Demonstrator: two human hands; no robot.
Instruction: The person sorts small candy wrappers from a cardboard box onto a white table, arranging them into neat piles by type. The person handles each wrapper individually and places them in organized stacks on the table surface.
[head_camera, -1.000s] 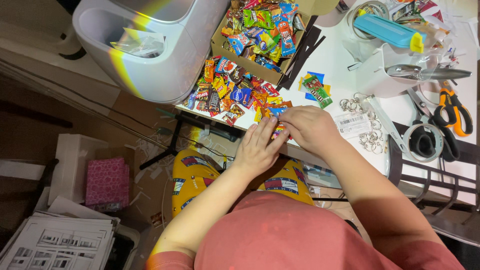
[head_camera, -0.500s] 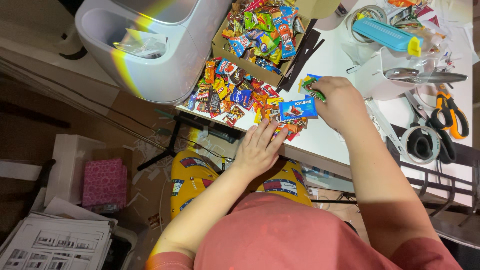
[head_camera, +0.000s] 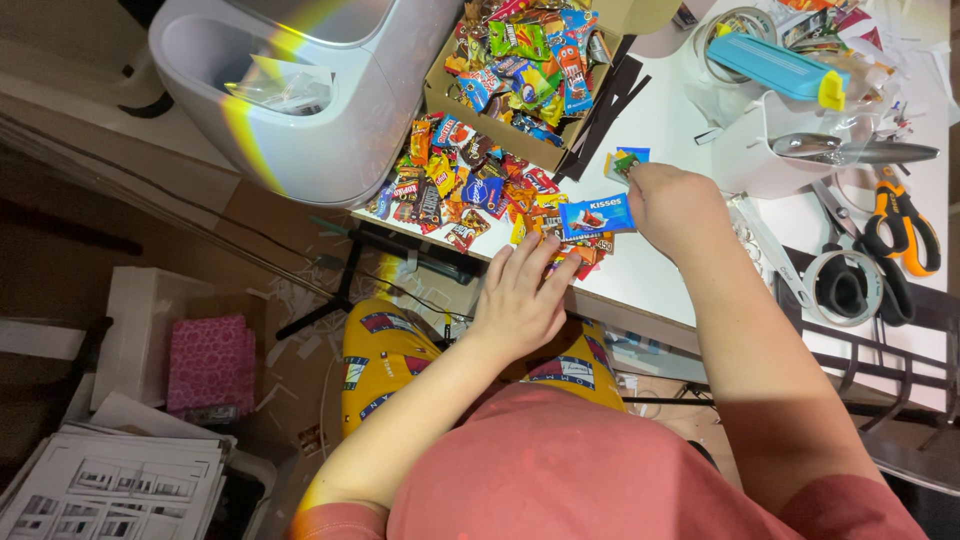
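1. Under the right hand (head_camera: 672, 205), the fingertips are hidden; it pinches a blue candy packet (head_camera: 596, 216) at the packet's right end.
2. The left hand (head_camera: 520, 295) lies flat, fingers spread, on the loose candy pile (head_camera: 470, 190).
3. Beyond the hands sits a cardboard box (head_camera: 490, 122); scissors (head_camera: 900, 215) lie right of them.

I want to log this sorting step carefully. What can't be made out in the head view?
- Right hand: its fingertips are curled under, so the grip on the blue candy packet and the green wrapper is hidden.
- Cardboard box: the candy pile covers its inside.
- Orange-handled scissors: blades hidden behind the white holder.
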